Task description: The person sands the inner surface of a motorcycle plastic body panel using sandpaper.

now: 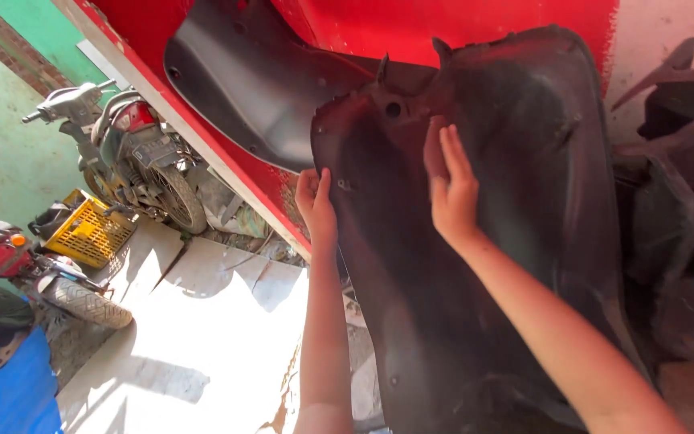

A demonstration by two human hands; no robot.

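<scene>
Against the red wall, the black scooter body panel stands upright. Left hand grips its left edge, fingers curled around the rim, apparently steadying it. Right hand lies flat and open on its face, just right of the left.

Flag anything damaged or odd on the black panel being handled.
The black panel has a ragged, uneven top edge and a dusty, scuffed surface. The left hand grips its left edge; the right hand lies flat on it.
</scene>
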